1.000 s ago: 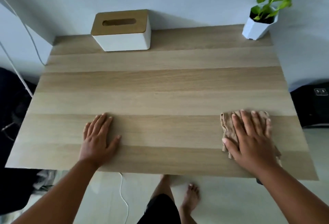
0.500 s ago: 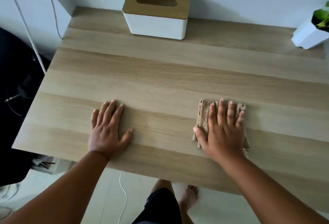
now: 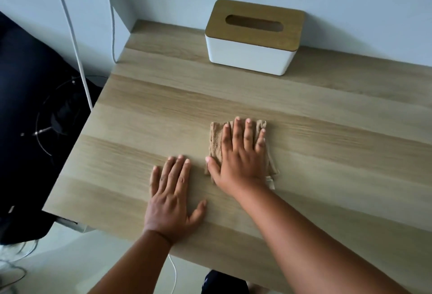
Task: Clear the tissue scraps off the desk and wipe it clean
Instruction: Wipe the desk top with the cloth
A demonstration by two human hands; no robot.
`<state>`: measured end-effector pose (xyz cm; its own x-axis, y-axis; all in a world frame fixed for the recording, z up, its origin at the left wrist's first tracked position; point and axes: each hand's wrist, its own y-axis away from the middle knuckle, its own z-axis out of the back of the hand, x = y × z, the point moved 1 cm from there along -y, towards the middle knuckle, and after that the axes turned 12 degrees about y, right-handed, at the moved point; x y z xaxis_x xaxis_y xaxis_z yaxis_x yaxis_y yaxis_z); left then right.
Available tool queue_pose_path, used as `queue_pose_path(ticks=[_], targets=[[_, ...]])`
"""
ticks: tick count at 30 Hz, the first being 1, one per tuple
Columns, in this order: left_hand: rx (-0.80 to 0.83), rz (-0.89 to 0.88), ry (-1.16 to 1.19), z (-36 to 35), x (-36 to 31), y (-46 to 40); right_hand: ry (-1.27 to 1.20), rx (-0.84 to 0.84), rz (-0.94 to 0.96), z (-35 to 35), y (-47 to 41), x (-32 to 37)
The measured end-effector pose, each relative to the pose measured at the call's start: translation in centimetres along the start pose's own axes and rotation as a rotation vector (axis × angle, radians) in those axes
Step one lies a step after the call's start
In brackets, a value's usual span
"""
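Leftward slides the right hand [image 3: 238,155], flat with straight fingers pressing the cloth [image 3: 216,140], now just at two o'clock of the left hand [image 3: 171,197], spread flat on the desk [image 3: 327,153].

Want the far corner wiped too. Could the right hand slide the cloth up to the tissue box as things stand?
Probably yes: bare desk lies between the cloth under the right hand and the tissue box.
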<state>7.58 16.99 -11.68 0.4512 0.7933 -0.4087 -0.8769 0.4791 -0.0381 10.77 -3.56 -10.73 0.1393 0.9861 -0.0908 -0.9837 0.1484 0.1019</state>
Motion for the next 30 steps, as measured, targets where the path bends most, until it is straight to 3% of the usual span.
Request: queue_pose_path(ticks=[6, 15, 22, 27, 30], targets=[[0.03, -0.009, -0.02, -0.1, 0.3, 0.0, -0.02, -0.006, 0.026, 0.6, -5.3, 1.6], [0.035, -0.004, -0.034, 0.1, 0.1, -0.1, -0.014, -0.011, 0.074, 0.0, -0.6, -4.5], [0.034, 0.015, -0.027, 0.0, 0.0, -0.1, 0.072, -0.054, -0.018, -2.4, 8.5, -16.9], [0.033, 0.022, -0.017, 0.1, -0.2, -0.1, 0.11, 0.015, -0.272, -3.3, 16.2, -28.1], [0.038, 0.025, -0.011, 0.3, -0.5, -0.2, 0.116, 0.085, -0.412, -3.6, 18.7, -31.3]])
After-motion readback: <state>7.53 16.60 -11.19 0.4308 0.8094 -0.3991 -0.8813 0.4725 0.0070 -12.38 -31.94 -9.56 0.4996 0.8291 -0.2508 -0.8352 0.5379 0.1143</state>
